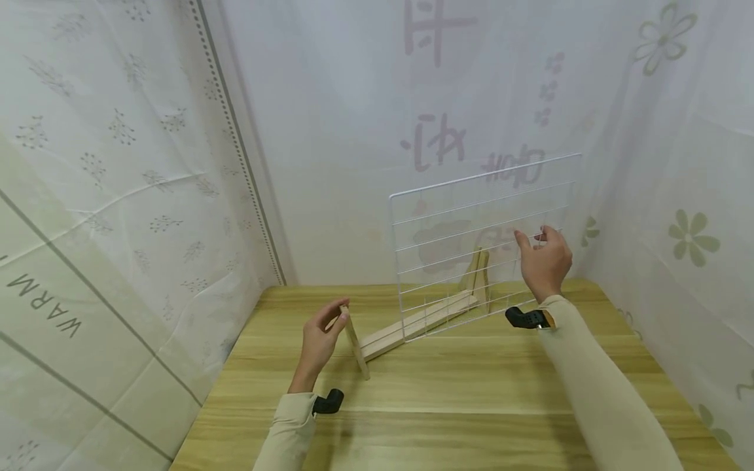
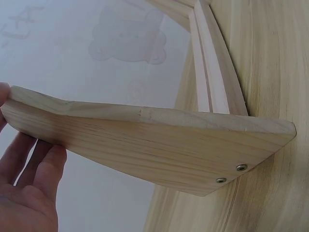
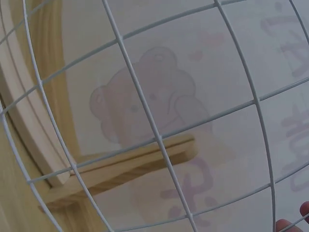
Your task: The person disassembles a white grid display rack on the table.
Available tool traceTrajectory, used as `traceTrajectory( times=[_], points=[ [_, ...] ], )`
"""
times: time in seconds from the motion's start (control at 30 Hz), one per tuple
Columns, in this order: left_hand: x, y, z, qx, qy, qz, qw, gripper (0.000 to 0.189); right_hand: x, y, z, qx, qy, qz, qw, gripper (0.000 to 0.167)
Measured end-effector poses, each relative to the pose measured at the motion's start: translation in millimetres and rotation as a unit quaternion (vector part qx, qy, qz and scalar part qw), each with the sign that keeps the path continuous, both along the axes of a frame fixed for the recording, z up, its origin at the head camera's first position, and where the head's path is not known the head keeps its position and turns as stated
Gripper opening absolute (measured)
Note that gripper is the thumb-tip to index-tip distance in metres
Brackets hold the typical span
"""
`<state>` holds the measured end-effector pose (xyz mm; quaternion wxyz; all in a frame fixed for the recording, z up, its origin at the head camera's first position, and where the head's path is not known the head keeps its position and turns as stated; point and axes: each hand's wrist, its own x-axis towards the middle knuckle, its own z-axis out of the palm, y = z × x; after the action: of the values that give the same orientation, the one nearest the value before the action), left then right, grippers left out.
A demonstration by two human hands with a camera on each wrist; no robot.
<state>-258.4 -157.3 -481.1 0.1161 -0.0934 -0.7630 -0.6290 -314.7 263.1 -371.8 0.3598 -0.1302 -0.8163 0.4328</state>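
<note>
My left hand (image 1: 318, 337) pinches the upper end of a wooden side board (image 1: 357, 347). This board stands at the left end of a low wooden frame, with two bolt heads (image 2: 241, 167) near its lower edge. Two parallel wooden rails (image 1: 421, 324) run from it back to a second upright end piece (image 1: 483, 275). With thumb and fingers, my right hand (image 1: 546, 261) holds a white wire grid (image 1: 485, 175) by its right part. The grid is upright and slightly tilted, in front of the rails. Only fingertips of that hand show in the right wrist view.
The frame stands on a wood-grain table (image 1: 448, 418). A pale printed curtain (image 1: 330, 163) hangs behind the table, and more patterned cloth (image 1: 118, 196) hangs at the left and right. Each wrist carries a small black camera mount (image 1: 328, 401).
</note>
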Motion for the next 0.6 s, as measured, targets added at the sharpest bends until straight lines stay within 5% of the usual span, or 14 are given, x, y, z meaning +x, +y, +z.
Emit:
traceTrajectory(
  times=[0.6],
  points=[
    [-0.1, -1.3, 0.7, -0.006, 0.011, -0.006, 0.9999, 0.030, 21.4, 34, -35.7, 0.040, -0.046, -0.020, 0.9979, 0.059]
  ],
)
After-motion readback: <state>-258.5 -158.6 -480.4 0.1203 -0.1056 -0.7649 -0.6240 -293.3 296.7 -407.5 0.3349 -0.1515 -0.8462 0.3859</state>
